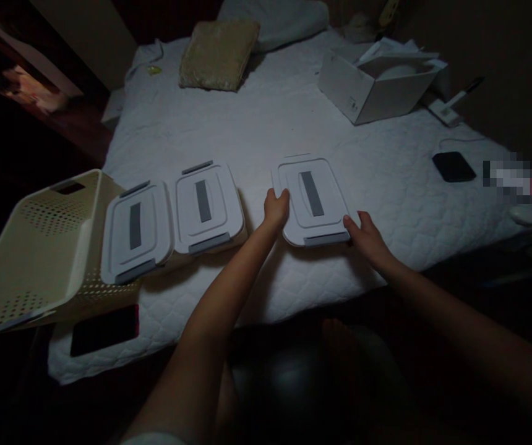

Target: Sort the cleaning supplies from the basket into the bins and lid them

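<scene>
**Left hand (276,210), right hand (365,238) at white lidded box (315,201)**

Box lies near the quilted mattress (400,185) front edge, long axis running away from the person. Left fingers (281,196) pressed together at its left side; right fingers (352,224) slightly spread at its near right corner.

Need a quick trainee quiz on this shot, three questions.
1. What do the left hand and right hand both touch?
2. True or false: the cream perforated basket is to the right of both hands.
3. How many white lidded containers lie on the mattress?

Key:
1. The rightmost container.
2. False: it is to the left of both hands.
3. Three.
</scene>
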`<state>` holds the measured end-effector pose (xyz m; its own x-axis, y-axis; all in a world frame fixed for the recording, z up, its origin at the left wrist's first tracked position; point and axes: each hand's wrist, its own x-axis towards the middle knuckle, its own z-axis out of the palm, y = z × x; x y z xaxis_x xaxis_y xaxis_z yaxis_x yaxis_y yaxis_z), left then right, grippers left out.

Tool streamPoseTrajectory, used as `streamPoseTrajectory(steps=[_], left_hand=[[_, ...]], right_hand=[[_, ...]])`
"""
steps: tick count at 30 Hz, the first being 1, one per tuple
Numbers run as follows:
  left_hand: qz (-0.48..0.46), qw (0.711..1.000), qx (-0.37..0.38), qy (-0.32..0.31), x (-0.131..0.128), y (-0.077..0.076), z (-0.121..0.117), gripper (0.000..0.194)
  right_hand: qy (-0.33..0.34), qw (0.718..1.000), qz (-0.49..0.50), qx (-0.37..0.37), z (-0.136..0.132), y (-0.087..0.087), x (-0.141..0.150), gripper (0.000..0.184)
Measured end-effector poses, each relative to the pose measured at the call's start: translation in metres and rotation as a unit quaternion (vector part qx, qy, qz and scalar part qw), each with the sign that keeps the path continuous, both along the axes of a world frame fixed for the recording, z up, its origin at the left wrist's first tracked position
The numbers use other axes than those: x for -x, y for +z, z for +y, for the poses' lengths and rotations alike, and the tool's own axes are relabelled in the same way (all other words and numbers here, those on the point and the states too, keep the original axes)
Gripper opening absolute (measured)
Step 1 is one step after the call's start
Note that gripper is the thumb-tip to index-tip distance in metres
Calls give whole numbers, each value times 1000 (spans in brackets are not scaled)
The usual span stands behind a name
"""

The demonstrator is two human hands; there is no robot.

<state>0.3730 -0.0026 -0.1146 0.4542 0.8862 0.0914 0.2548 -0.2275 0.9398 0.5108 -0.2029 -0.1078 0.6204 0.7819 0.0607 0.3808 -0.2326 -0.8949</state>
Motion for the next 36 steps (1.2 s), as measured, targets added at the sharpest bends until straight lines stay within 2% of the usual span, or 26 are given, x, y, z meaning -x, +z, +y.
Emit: streamPoseTrajectory(steps=[4, 6, 9, 13, 17, 18, 20, 23, 25, 27, 28, 32, 34, 36], left_hand=[[-4, 992, 113, 59, 2, 14, -7, 31], [16, 990, 126, 67, 2, 22, -11, 29], [17, 988, 123, 91, 1, 31, -19, 29], [6, 985, 133, 112, 2, 31, -37, 31], [-29, 990, 121, 71, 7, 28, -78, 30], [-56, 987, 126, 82, 8, 30, -92, 31], [-89, 978, 154, 112, 9, 37, -118, 34], [-64, 966, 222, 118, 6, 51, -147, 36], [-55, 959, 251, 118, 2, 57, -156, 36], [-49, 957, 259, 124, -2, 58, -160, 38], [-44, 956, 259, 128, -4, 57, -160, 40], [-10, 958, 257, 126, -7, 56, -158, 46], [11, 959, 261, 108, -3, 58, -155, 44], [38, 954, 285, 80, 6, 63, -151, 36]], right_hand=[[-15, 1000, 1, 10, 3, 0, -3, 31], [-6, 999, 2, 45, 3, 8, -11, 28], [53, 996, 19, 67, 4, 25, -25, 26], [76, 989, 75, 98, 11, 45, -52, 30], [141, 983, 17, 119, 27, 69, -85, 31], [156, 980, 0, 127, 32, 76, -92, 31], [170, 972, -32, 159, 45, 91, -102, 27], [150, 954, -106, 238, 67, 107, -103, 23], [169, 910, -246, 289, 78, 106, -97, 21], [184, 859, -361, 313, 83, 98, -90, 33], [182, 847, -391, 310, 84, 92, -88, 37], [162, 840, -426, 293, 80, 74, -85, 43], [152, 851, -417, 280, 78, 71, -86, 41], [134, 874, -392, 253, 75, 70, -85, 39]])
